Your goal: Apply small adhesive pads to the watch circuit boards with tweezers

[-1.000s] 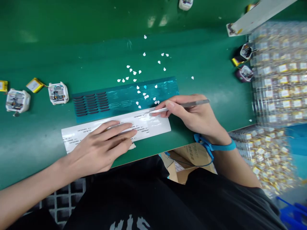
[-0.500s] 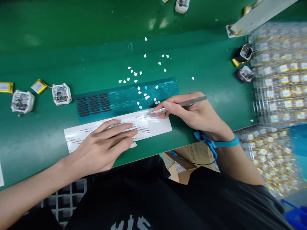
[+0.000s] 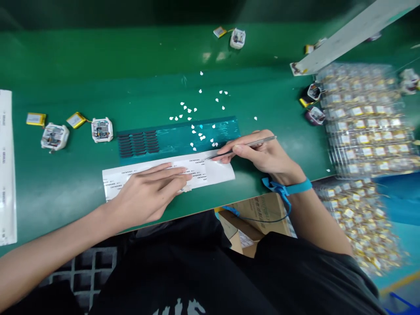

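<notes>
My left hand (image 3: 149,190) lies with fingers stretched across a white printed sheet (image 3: 218,173), pressing on its middle. A small pale scrap (image 3: 187,188) pokes out by its fingertips. My right hand (image 3: 259,153) is closed around metal tweezers (image 3: 251,143), whose tip touches the sheet near its upper edge. Whether the tips pinch anything is too small to see. Just behind the sheet lies a blue-green film strip (image 3: 179,135) with rows of dark bars (image 3: 138,143) at its left. Several small white round tabbed pieces (image 3: 189,111) are scattered over the film and the bench.
White device housings with circuit boards (image 3: 102,130) and batteries (image 3: 76,120) sit at the left, beside another white sheet (image 3: 6,175). Stacked clear trays (image 3: 370,118) fill the right. A white bar (image 3: 344,39) slants above them. A blue wrist strap (image 3: 298,187) circles my right wrist.
The view has shifted, so the bench things appear lower at the back and farther inward from both sides. Both hands keep their places on the sheet; the tweezers have tilted slightly.
</notes>
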`<state>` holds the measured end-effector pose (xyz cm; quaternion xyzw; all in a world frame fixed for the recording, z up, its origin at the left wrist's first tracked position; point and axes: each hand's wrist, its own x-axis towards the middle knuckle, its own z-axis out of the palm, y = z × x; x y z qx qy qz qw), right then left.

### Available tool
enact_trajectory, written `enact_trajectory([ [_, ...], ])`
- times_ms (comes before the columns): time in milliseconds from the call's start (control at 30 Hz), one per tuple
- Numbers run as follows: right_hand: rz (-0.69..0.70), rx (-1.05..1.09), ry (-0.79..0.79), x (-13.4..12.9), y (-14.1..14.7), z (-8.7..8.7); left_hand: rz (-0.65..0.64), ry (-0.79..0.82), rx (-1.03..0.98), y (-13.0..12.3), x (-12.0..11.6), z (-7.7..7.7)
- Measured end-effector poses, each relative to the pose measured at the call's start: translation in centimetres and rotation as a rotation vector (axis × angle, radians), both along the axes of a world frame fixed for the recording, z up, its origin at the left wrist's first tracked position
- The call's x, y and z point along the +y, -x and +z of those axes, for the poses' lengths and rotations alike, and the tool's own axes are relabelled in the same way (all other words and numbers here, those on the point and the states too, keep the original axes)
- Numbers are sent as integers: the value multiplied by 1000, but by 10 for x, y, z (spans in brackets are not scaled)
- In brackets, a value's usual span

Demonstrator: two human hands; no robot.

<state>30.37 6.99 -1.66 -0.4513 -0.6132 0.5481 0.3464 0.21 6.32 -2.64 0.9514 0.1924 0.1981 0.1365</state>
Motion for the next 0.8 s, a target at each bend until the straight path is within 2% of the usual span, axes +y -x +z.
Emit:
enact_trajectory([
  [167,-137,73,81,1,-3,-7,-35,4,12,1,2,-4],
  [267,-184,153,25,7,2,-10,-79,-38,-60,3,0,-5],
  [367,-193,200,-65,15,17,0,-58,-12,-256,6,-1,-1],
  [433,-182,226,-134,21,33,15,40,113,-393,8,1,3],
  [533,-103,182,-261,28,63,42,239,435,-529,9,6,9],
  [600,-27,112,-345,31,82,54,306,659,-626,9,11,12],
  [700,31,141,-303,32,106,55,276,839,-749,9,15,13],
  [800,25,254,-233,29,118,42,252,825,-761,9,15,13],
])
